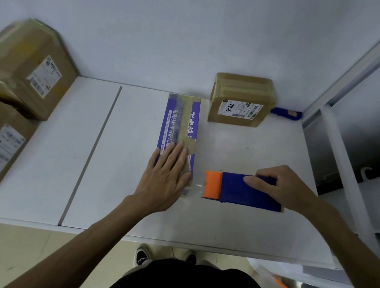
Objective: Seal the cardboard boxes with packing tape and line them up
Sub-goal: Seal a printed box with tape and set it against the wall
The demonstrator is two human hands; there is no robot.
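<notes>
- We take the long purple box (179,131) as our landmark. It lies flat on the white table (120,195), with its far end near the wall (172,36) and its near end well short of the table's front edge.
- The left hand (168,176) lies flat on the near end of the purple box. Its fingers are straight and close together, pressing on the brownish tape that runs along the top, and they hold nothing.
- Just right of the purple box's near end, the right hand (280,188) grips a blue tape dispenser (243,189). Its fingers curl over the body, and the dispenser's orange end points at the box.
- We see a short strip of clear tape (197,187) bridging the gap between that orange end and the near corner of the purple box.
- Right of the purple box's far end, and apart from it, a taped brown box (240,102) stands against the wall with a printed label facing us.
- A blue object (286,113) lies farther right, behind that brown box. We cannot tell what it is.
- Well left of the purple box, more brown boxes (28,68) crowd the table's left edge.
- A straight groove (92,152) runs front to back between those boxes and the purple box, with bare tabletop on both sides of it.
- Far right of the purple box, a white shelf frame (346,160) borders the table's right edge.
</notes>
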